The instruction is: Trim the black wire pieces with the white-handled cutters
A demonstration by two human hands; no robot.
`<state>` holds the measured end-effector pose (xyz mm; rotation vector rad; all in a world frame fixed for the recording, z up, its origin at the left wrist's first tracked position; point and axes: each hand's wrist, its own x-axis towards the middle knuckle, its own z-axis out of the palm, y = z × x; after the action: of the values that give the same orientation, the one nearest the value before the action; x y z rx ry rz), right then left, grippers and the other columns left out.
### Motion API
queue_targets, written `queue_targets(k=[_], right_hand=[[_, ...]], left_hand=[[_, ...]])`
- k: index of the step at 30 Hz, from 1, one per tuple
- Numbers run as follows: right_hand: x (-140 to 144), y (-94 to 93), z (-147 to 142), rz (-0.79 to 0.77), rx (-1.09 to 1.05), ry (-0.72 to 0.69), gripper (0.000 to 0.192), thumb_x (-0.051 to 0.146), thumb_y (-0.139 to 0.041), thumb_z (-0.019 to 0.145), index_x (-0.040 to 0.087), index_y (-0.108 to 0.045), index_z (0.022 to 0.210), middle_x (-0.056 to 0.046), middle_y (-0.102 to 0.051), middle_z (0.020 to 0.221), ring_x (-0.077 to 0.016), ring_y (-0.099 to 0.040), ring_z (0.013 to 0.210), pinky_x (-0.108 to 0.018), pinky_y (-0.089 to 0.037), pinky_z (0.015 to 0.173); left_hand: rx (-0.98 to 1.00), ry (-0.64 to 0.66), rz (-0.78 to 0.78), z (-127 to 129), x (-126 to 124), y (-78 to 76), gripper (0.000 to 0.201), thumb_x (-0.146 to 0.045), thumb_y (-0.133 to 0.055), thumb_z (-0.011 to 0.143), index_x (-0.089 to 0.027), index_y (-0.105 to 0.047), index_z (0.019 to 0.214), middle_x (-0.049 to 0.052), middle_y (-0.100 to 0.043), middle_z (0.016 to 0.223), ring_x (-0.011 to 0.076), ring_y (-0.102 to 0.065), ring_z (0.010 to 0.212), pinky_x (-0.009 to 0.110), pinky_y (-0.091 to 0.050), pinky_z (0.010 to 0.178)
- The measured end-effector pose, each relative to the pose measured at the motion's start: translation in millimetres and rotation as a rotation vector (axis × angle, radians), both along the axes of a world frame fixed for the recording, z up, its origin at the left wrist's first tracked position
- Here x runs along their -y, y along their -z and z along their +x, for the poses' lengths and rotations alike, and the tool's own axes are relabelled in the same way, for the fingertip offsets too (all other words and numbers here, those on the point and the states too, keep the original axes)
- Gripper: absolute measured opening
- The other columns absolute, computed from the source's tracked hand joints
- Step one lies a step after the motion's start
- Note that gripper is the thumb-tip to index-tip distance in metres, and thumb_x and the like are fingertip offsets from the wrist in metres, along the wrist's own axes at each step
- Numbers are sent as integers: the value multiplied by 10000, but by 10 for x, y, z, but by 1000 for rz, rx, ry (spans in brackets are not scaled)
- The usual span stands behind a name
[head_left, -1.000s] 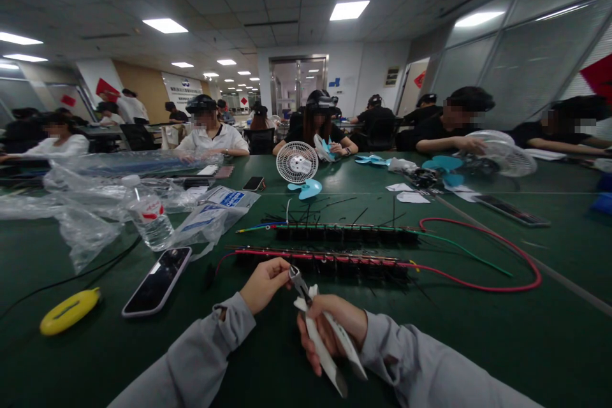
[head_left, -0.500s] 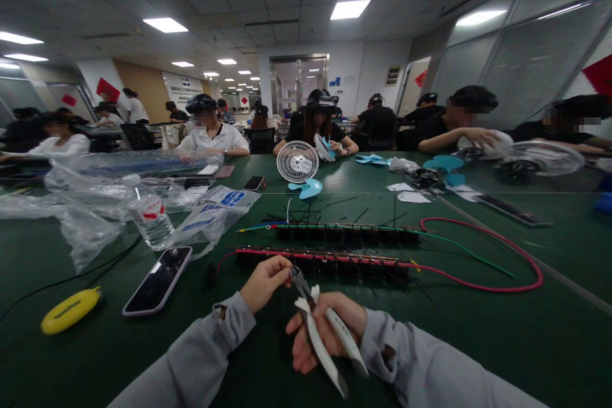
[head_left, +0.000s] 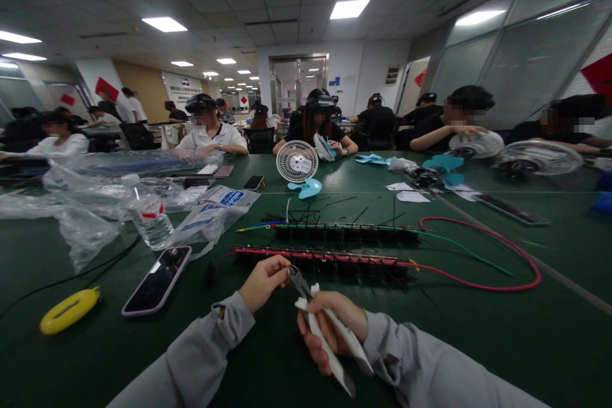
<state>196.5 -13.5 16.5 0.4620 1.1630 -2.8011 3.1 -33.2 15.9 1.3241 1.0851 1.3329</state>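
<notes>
My right hand (head_left: pixel 329 328) grips white-handled side cutters (head_left: pixel 325 338), their metal jaws (head_left: pixel 299 280) pointing up and left. My left hand (head_left: pixel 264 282) is pinched shut at the jaws; what it holds is too small to see. Both hands hover above the green table (head_left: pixel 478 331), just in front of a long black terminal strip with a red wire (head_left: pixel 329 260). A second strip with a green wire (head_left: pixel 349 231) lies behind it. A red cable (head_left: pixel 502 248) loops off to the right.
A phone (head_left: pixel 157 280), a yellow oval object (head_left: pixel 69 310), a water bottle (head_left: pixel 146 213) and plastic bags (head_left: pixel 86 204) lie at the left. A small white fan (head_left: pixel 297 162) stands mid-table. Other people sit working along the far side.
My right hand loosened on the cutter handles half a second ago and has closed around them again. The left hand stays pinched at the jaws.
</notes>
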Motion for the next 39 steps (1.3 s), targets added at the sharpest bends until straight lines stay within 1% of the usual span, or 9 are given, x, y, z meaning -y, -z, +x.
queue_targets(k=[3, 7, 11, 15, 18, 22, 28, 32, 39], right_hand=[[-20, 47, -8, -28, -60, 71, 357, 364, -374, 644, 94, -563, 781, -89, -568, 603, -196, -564, 543, -358, -433, 573], [-20, 56, -16, -22, -98, 134, 440, 387, -379, 609, 49, -606, 776, -151, -611, 700, -220, -593, 692, -347, -417, 690], [-7, 30, -6, -14, -90, 141, 497, 393, -379, 621, 12, -636, 809, -121, -597, 662, -161, -558, 644, -268, -392, 628], [-16, 17, 4, -6, -75, 111, 536, 374, -367, 622, -23, -642, 855, -104, -584, 633, -118, -517, 557, -223, -355, 524], [-38, 30, 3, 5, -70, 85, 568, 378, -352, 619, -37, -636, 882, -102, -581, 611, -106, -489, 480, -212, -307, 425], [-76, 68, 11, 43, -72, 42, 617, 412, -315, 615, -39, -632, 893, -128, -613, 658, -103, -481, 405, -216, -271, 336], [-91, 103, 27, 118, -95, -11, 618, 415, -294, 597, -38, -630, 850, -140, -623, 647, -115, -504, 388, -208, -302, 305], [-85, 103, 26, 133, -114, 2, 600, 396, -299, 592, -44, -626, 835, -146, -618, 625, -116, -499, 386, -203, -298, 304], [-93, 103, 29, 101, -137, -124, 626, 392, -304, 571, -49, -614, 888, -174, -641, 730, -123, -517, 397, -203, -292, 288]], left_hand=[[8, -33, 11, -9, 10, -28, 268, -380, -674, 717, -126, -596, 752, -3, -573, 612, 84, -503, 523, 195, -382, 492], [46, -120, 36, -39, 10, -47, 274, -401, -619, 762, -138, -565, 817, -9, -581, 658, 29, -390, 389, 170, -256, 376], [90, -208, 60, -68, -4, -36, 254, -398, -573, 799, -149, -546, 847, 2, -594, 745, 9, -379, 381, 161, -224, 361], [120, -240, 51, -88, -23, -10, 245, -378, -617, 770, -145, -571, 830, -51, -517, 599, 10, -367, 378, 149, -210, 358], [150, -220, 28, -89, -27, 4, 268, -389, -641, 745, -147, -573, 836, -68, -504, 556, 5, -345, 341, 150, -204, 341], [185, -147, -33, -70, -3, -10, 318, -426, -651, 719, -147, -560, 842, -38, -583, 554, 38, -417, 307, 158, -228, 312], [278, -63, -66, -51, 58, -97, 323, -437, -630, 734, -137, -561, 828, 56, -690, 697, 99, -569, 437, 189, -375, 400], [348, -35, -57, -48, 69, -123, 307, -433, -615, 751, -130, -582, 792, 77, -701, 732, 110, -590, 487, 196, -385, 431], [263, -29, 4, -21, 45, -73, 192, -290, -695, 707, -128, -618, 775, 74, -697, 799, 112, -590, 592, 196, -390, 481]])
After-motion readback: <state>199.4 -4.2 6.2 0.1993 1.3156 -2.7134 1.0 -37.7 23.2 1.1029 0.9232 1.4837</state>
